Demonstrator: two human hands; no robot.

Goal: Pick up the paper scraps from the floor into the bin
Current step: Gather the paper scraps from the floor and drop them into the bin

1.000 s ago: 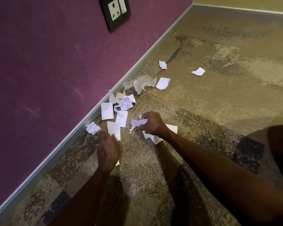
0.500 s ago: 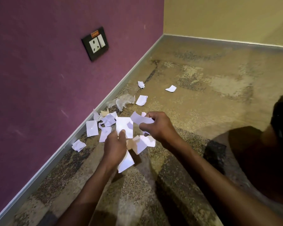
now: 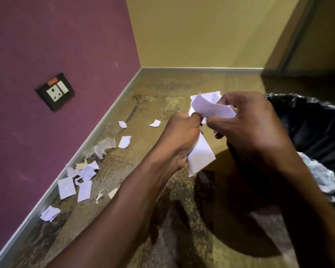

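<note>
1. Far out to the left of both sets of fingers, loose paper scraps (image 3: 85, 177) lie on the carpet (image 3: 162, 89) along the skirting of the purple wall (image 3: 66, 45), below the socket plate (image 3: 55, 91). They are white, flat or curled, torn to uneven shapes, and well apart from either hand. A few more lie farther along the wall, among them a crumpled translucent piece (image 3: 103, 147).
2. The left hand (image 3: 179, 140) is raised off the floor with its fingers curled round a white sheet (image 3: 200, 157), whose free corner hangs below the knuckles.
3. Just right of it, touching or nearly so, the right hand (image 3: 248, 124) pinches a bunched wad of scraps (image 3: 209, 107) between thumb and fingers. The wad is creased and folded on itself and sticks up above the fingertips.
4. Right of and below the right hand's fingers stands the bin (image 3: 306, 117), lined with a black bag, with pale paper already showing inside.
5. Judged from this, the step in hand is carrying a gathered handful to the bin. Neither load is over the opening yet.
6. The next move likely calls for swinging both hands right until the fingers are above the liner, then letting go. Light paper may flutter, so a low release seems wise. Much remains on the floor afterwards.
</note>
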